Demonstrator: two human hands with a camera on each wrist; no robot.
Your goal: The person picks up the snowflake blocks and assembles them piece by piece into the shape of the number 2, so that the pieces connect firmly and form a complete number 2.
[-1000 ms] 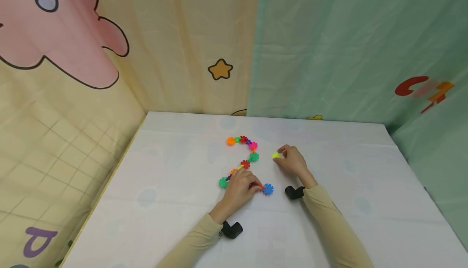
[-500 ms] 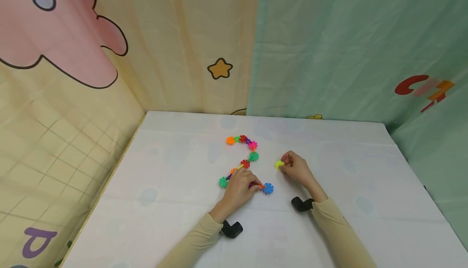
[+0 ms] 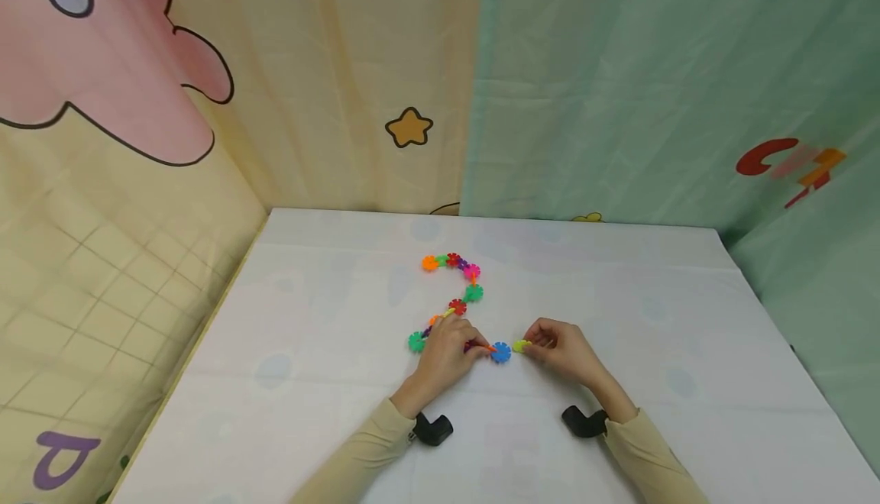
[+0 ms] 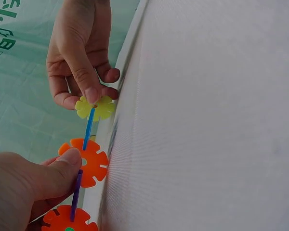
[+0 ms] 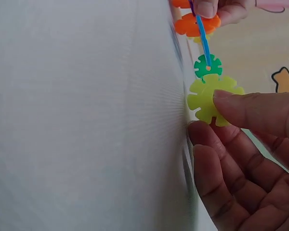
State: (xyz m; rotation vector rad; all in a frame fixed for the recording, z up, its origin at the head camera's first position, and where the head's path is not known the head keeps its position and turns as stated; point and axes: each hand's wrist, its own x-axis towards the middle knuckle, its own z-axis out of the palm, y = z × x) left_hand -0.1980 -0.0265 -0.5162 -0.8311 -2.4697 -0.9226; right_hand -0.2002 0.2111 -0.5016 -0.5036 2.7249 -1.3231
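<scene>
A chain of notched plastic snowflake discs curves across the white table, with a green disc (image 3: 473,292) partway along it. My left hand (image 3: 445,350) pinches an orange disc (image 4: 95,166) near the chain's front end, covering some of its neighbours. Beyond those fingers the blue disc (image 3: 501,352) forms the end of the chain, seen edge-on in the left wrist view. Between thumb and fingers, my right hand (image 3: 565,347) holds a yellow-green disc (image 5: 205,97) close to the blue one's right side. Whether their slots touch, I cannot tell.
The chain's far end is an orange disc (image 3: 429,263) towards the back of the white table (image 3: 619,282). Black angled pieces (image 3: 584,421) sit at both wrists. Printed curtains (image 3: 344,92) hang behind the table and along its sides.
My right hand has brought the yellow-green disc towards me, down to beside the blue disc. The left hand keeps its grip on the chain in nearly the same place.
</scene>
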